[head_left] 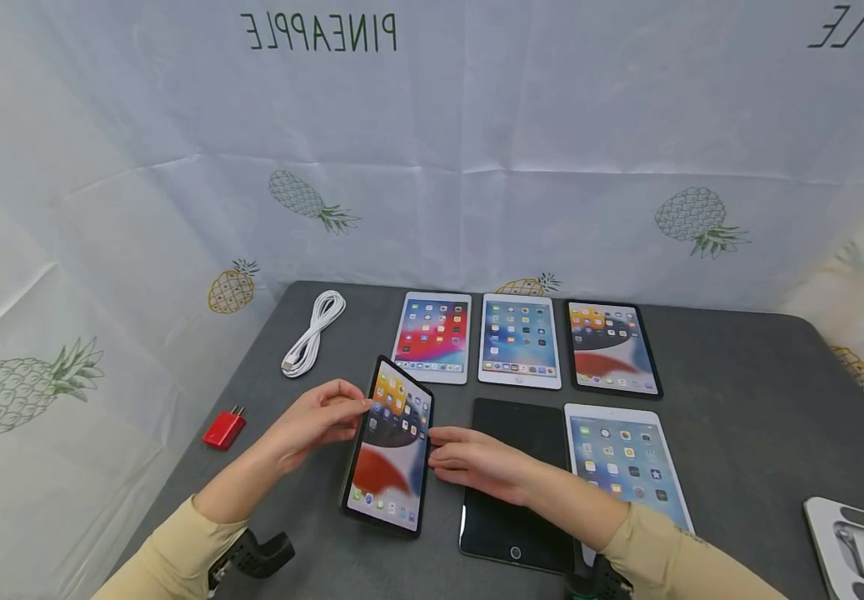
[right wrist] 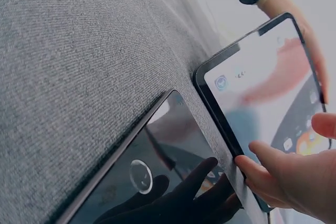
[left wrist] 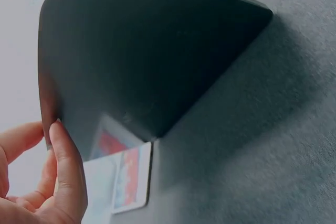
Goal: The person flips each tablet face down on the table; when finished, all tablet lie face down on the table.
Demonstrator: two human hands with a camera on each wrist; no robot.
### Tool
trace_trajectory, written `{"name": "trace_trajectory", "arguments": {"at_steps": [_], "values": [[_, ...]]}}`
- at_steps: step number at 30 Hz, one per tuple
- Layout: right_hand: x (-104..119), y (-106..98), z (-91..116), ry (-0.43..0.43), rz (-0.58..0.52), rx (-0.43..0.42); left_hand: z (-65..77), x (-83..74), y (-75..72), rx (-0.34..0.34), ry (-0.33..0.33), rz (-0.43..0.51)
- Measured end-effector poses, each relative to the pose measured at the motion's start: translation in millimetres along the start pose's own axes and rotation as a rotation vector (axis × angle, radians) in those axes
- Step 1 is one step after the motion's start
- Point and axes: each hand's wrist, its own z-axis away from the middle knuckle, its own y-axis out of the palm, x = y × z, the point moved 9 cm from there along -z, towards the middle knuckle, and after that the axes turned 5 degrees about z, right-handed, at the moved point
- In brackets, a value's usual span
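Observation:
A black-bordered tablet (head_left: 390,454) with a lit home screen stands tilted, its left side raised off the table. My left hand (head_left: 319,421) pinches its left edge between thumb and fingers. The left wrist view shows the dark back of this tablet (left wrist: 115,51), with the left hand (left wrist: 50,187) at its edge. My right hand (head_left: 476,462) touches the right edge with fingers fairly straight, as the right wrist view also shows (right wrist: 294,179). Under the right forearm lies a black tablet (head_left: 510,525) with a dark screen and a round home button.
Two white tablets (head_left: 432,337) (head_left: 519,340) and a black-bordered one (head_left: 613,348) lie in the back row. Another white tablet (head_left: 630,458) lies right. A coiled white cable (head_left: 312,333) and red plug adapter (head_left: 225,430) lie left. A silver stand (head_left: 862,546) sits far right.

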Motion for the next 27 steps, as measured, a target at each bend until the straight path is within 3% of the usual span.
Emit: {"name": "trace_trajectory", "arguments": {"at_steps": [9, 20, 27], "values": [[-3, 3, -3, 0.017, 0.017, 0.013, -2.4, -15.5, 27.9, 0.091, 0.032, 0.018], [28, 10, 7, -0.151, 0.184, -0.033, -5.8, -18.5, 42.6, 0.122, 0.046, 0.014], [44, 11, 11, -0.203, 0.182, -0.092, -6.7, -18.0, 50.1, 0.153, 0.053, 0.005]]}}
